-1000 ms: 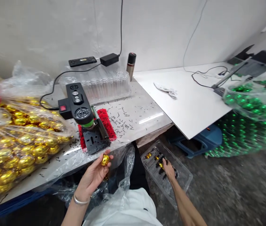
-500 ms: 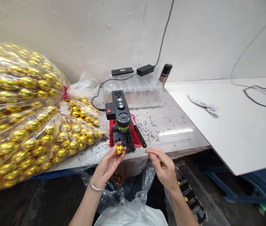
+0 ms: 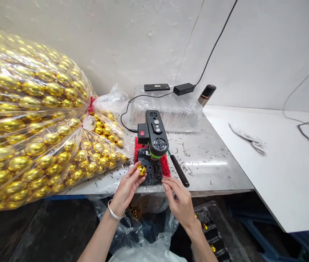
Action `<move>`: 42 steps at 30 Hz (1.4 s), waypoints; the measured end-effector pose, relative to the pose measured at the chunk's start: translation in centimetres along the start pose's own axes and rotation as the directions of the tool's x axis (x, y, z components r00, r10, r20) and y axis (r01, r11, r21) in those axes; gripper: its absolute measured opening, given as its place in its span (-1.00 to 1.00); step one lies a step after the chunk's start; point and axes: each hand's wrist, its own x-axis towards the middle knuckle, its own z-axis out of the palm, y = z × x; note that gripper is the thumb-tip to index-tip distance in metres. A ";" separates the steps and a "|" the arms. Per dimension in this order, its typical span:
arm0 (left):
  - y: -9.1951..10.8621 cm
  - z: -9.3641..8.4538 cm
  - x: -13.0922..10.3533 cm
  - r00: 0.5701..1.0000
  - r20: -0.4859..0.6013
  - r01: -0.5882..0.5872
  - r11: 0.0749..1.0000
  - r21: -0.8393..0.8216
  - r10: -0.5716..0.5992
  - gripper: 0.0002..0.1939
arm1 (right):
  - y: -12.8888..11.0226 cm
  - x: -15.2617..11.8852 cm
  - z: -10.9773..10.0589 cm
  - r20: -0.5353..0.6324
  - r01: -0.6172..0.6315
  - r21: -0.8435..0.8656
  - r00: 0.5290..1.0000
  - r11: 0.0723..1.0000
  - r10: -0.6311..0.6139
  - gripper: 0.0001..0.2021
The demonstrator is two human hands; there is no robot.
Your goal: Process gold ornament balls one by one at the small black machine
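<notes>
My left hand [image 3: 127, 187] holds a shiny gold ball [image 3: 142, 170] with small dark marks between thumb and fingertips, just in front of a black device on a stand [image 3: 157, 134]. To its right, my right hand [image 3: 180, 202] is closed in a pinch near the front corner of the device's black base plate [image 3: 146, 165]. Whatever its fingertips hold, if anything, is too small to make out. A red mat [image 3: 166, 166] lies under the plate. Beside the device, a black-handled tool or lever [image 3: 179, 171] slants toward the front edge.
A large clear bag of gold balls [image 3: 34, 127] fills the left side. Behind the device sit a clear plastic box [image 3: 167, 112], a power adapter [image 3: 184, 88] and a spray can [image 3: 206, 95]. Small black scraps litter the table [image 3: 211, 178]. A clear tray [image 3: 225, 218] sits low at right.
My right hand has moved left, closer to the gold ball and the base plate. My left hand still holds the ball. The whole view has shifted, so the table things appear farther right.
</notes>
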 end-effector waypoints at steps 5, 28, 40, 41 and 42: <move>-1.6 0.4 2.5 0.964 -0.057 -0.220 0.903 0.368 0.258 -0.64 | 0.2 -1.1 0.1 0.032 -0.041 0.009 0.999 0.999 0.041 -0.80; -2.9 0.4 5.0 0.845 0.196 -0.489 0.567 0.663 0.498 -0.66 | -1.2 5.8 -3.1 -0.127 0.269 0.088 0.958 0.959 -0.257 -0.71; -2.9 0.3 4.9 0.831 0.223 -0.508 0.532 0.677 0.510 -0.68 | 2.0 3.9 3.0 -0.270 0.390 -0.020 0.884 0.921 -0.381 -0.73; -2.9 0.3 4.9 0.835 0.221 -0.504 0.537 0.677 0.504 -0.68 | 2.2 3.8 3.2 -0.289 0.394 -0.016 0.878 0.919 -0.382 -0.73; -2.8 0.3 4.9 0.839 0.219 -0.499 0.544 0.675 0.498 -0.69 | 2.4 3.8 3.5 -0.306 0.392 -0.010 0.874 0.920 -0.377 -0.73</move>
